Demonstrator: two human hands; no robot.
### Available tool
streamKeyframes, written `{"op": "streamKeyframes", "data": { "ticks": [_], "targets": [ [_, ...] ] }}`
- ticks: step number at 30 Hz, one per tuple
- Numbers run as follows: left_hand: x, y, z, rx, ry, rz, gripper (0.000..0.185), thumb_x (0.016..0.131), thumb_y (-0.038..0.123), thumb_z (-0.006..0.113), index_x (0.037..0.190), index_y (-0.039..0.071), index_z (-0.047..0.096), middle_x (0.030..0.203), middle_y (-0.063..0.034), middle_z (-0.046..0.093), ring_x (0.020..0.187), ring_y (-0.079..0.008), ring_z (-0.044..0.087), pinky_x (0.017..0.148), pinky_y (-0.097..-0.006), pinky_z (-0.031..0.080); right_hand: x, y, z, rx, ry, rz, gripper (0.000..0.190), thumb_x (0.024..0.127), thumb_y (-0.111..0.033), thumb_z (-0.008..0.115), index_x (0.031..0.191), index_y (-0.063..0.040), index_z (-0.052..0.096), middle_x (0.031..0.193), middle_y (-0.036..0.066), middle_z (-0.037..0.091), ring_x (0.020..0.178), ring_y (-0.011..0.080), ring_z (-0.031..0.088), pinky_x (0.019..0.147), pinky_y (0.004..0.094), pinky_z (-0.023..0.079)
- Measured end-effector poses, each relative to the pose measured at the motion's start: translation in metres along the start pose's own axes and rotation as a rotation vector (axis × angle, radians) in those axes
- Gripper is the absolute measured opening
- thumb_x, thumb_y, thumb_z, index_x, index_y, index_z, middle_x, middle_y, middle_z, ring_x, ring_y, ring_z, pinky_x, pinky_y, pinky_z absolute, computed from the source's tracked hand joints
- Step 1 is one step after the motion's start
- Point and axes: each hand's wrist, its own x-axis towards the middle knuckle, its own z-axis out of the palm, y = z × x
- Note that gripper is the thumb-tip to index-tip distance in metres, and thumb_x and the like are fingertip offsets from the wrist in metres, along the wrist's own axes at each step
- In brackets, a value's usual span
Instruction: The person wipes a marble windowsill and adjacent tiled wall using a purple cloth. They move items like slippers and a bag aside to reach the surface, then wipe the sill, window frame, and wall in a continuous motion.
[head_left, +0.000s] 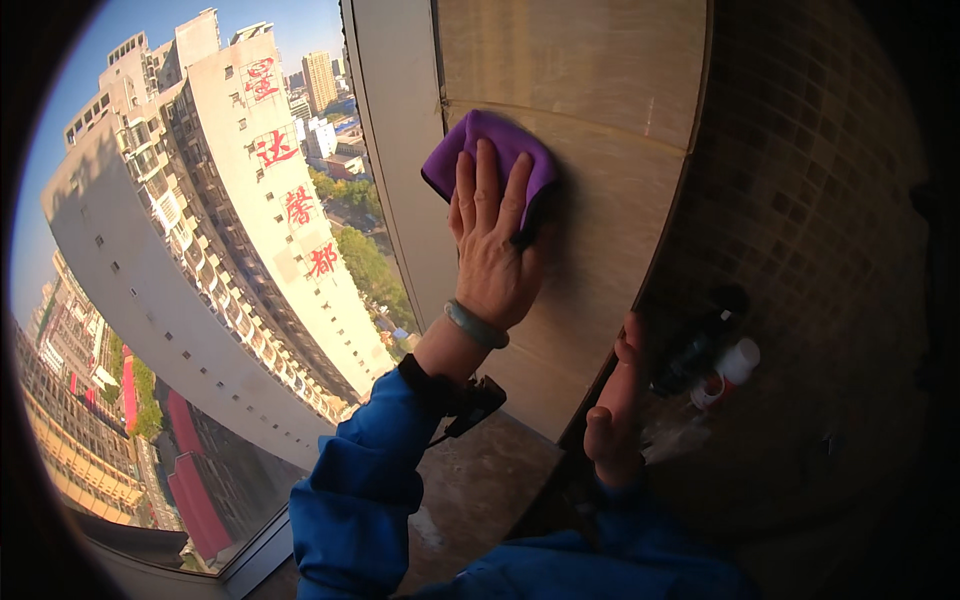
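Note:
My left hand (495, 247) lies flat, fingers spread, on a folded purple cloth (442, 161) with a dark edge, pressing it against the beige wall tiles (570, 67) beside the window frame. A greenish bangle (475, 325) circles that wrist, and a small black device hangs under the forearm by the blue sleeve. Lower right, in shadow, my right hand (619, 412) is raised by the dark edge of the tiled wall, its fingers partly hidden in the dark. I see nothing in it, though the dim light hides much of the palm.
A large window (247, 450) with a pale frame (397, 150) fills the left, high-rise buildings outside. A brown stone-like surface (480, 465) lies below the wall. In the dark at right are a white-capped bottle (739, 360), a dark bottle (682, 360) and a mosaic-tiled surface (810, 172).

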Motion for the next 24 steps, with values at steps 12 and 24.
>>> {"op": "streamKeyframes", "data": {
  "ticks": [12, 24],
  "targets": [
    [-0.017, -0.084, -0.012, -0.083, 0.092, -0.405, 0.06, 0.1, 0.034, 0.042, 0.154, 0.014, 0.026, 0.162, -0.019, 0.01, 0.149, -0.0377, 0.01, 0.116, -0.0497, 0.014, 0.003, -0.003, 0.023, 0.055, -0.033, -0.156, 0.043, 0.099, -0.05, 0.044, 0.119, -0.013, 0.052, 0.137, 0.015, 0.048, 0.134, 0.0335, 0.04, 0.11, 0.0521, 0.033],
    [-0.036, -0.128, -0.001, -0.019, 0.142, -0.299, 0.064, 0.096, 0.031, 0.046, 0.154, 0.012, 0.025, 0.161, -0.0204, 0.01, 0.148, -0.0405, 0.011, 0.116, -0.0501, 0.012, -0.008, 0.011, 0.032, 0.118, -0.007, 0.023, 0.036, 0.101, -0.039, 0.046, 0.114, -0.006, 0.051, 0.131, 0.018, 0.05, 0.128, 0.0343, 0.045, 0.108, 0.0505, 0.035]
  ]
}}
